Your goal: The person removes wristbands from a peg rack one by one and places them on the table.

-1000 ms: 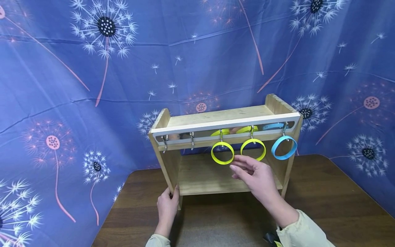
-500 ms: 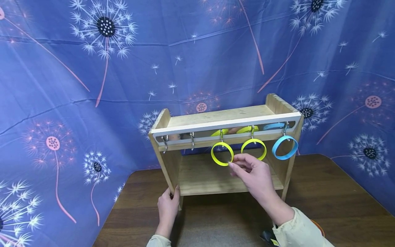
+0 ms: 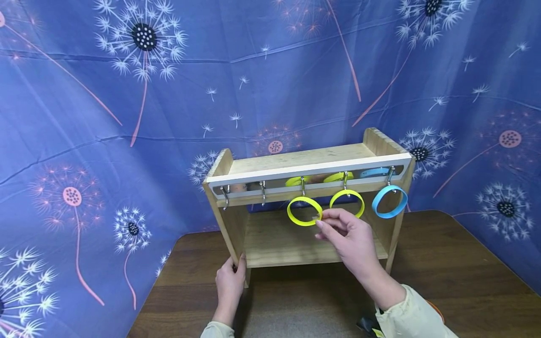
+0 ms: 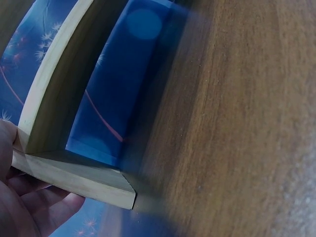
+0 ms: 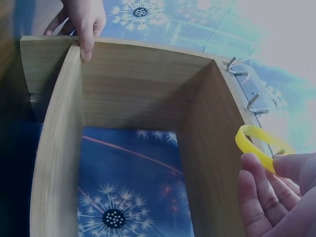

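Note:
My right hand [image 3: 352, 239] pinches the lower right edge of a yellow wristband [image 3: 296, 221] between thumb and fingers. In the head view this wristband is tilted, its top edge just under the middle hook [image 3: 303, 184]. To the right hang a second yellow wristband [image 3: 336, 195], partly behind my fingers, and a blue wristband [image 3: 386, 215], each below its own hook. The hooks line the metal rail of a small wooden shelf [image 3: 296, 162]. My left hand [image 3: 230, 284] grips the shelf's lower left corner, its thumb on the inner side [image 5: 86, 47] in the right wrist view.
Two bare hooks, an outer hook [image 3: 225, 197] and its neighbour [image 3: 263, 192], sit at the rail's left. A dark object [image 3: 367, 325] and an orange curved edge [image 3: 435, 310] show beside my right sleeve on the wooden table [image 3: 456, 263]. Blue dandelion-print cloth [image 3: 169, 108] hangs behind.
My right fingers went from beside the yellow wristband to pinching its edge. It has tilted and shifted slightly left and down at the hook. My left hand stays on the shelf.

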`<state>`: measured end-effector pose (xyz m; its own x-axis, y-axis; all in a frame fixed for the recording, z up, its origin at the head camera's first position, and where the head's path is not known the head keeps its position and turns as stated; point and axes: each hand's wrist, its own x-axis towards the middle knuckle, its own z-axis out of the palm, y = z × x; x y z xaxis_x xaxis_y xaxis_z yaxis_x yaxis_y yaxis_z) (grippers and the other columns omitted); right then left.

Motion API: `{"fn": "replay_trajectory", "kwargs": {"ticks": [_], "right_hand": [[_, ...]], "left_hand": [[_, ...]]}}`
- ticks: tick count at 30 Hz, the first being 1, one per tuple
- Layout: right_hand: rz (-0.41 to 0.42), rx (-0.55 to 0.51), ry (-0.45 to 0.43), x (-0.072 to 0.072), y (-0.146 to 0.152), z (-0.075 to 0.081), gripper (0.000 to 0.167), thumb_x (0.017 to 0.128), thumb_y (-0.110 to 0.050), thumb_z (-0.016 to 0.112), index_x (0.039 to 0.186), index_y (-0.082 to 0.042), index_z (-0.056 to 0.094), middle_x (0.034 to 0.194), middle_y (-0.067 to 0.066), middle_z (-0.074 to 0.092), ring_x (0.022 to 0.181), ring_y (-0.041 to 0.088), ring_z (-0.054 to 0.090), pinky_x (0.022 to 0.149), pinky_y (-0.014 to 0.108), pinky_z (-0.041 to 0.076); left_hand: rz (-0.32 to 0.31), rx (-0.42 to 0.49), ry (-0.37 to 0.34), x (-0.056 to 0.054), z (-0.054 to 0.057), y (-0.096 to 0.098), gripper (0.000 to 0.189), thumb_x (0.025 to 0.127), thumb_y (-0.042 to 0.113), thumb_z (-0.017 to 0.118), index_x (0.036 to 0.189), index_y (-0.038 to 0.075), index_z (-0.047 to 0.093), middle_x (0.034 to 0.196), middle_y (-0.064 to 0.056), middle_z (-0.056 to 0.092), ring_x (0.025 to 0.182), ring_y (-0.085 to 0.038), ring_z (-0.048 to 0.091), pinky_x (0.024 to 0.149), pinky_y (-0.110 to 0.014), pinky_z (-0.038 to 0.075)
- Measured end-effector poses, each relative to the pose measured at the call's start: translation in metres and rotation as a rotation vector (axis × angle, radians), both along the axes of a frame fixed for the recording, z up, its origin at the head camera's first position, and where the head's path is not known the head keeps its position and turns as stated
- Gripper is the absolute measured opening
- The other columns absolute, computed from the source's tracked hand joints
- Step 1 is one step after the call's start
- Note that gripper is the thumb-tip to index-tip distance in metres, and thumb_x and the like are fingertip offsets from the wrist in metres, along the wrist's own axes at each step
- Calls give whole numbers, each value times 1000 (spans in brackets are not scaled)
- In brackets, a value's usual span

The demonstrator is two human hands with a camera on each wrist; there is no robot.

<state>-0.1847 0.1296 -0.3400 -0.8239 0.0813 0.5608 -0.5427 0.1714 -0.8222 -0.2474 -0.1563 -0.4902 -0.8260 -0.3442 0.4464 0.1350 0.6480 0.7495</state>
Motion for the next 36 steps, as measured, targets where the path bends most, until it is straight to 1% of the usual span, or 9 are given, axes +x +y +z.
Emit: {"fn": "replay_trajectory", "kwargs": {"ticks": [5,11,14,21,27,33,36], "right_hand": [[3,-8,4,2,2,-1,22,87,-3,72,107,2,64,92,13,73,70,20,71,71,28,55],[17,-29,4,4,6,-4,22,86,-1,71,106,5,63,91,14,72,71,29,71,70,29,55],[23,-35,5,6,8,-5,21,86,-1,71,105,6,63,90,14,73,70,30,71,70,29,55],[33,-39,-15,10,12,-7,21,86,-2,71,104,6,64,89,12,73,69,23,71,70,30,55],[26,-31,-30,13,16,-9,21,87,-2,71,104,8,63,89,10,73,70,26,71,70,30,55],[26,-30,-34,17,19,-11,21,87,0,71,104,7,63,90,15,72,69,25,71,70,30,55],[23,-17,-36,20,21,-12,21,87,-2,71,105,6,63,91,15,72,69,25,71,70,29,55]], "left_hand": [[4,1,-2,1,0,2,34,92,32,65,62,19,54,50,8,44,51,-17,44,51,-35,35],[-3,4,-9,1,2,3,34,92,32,65,63,18,55,51,7,45,52,-17,46,52,-35,36],[-8,0,-9,1,1,2,34,92,32,65,63,18,55,52,7,45,52,-18,46,52,-35,36],[-5,1,-14,0,0,2,35,92,33,65,62,19,54,51,7,45,52,-18,46,52,-35,36],[-4,4,-9,1,1,2,35,92,34,65,62,19,53,52,7,48,52,-18,47,52,-35,37],[-6,4,-16,1,2,1,35,93,33,65,63,18,54,53,6,48,52,-17,46,52,-34,37],[-6,-2,-16,2,2,1,35,93,34,64,63,18,55,53,6,48,53,-17,47,52,-35,37]]}}
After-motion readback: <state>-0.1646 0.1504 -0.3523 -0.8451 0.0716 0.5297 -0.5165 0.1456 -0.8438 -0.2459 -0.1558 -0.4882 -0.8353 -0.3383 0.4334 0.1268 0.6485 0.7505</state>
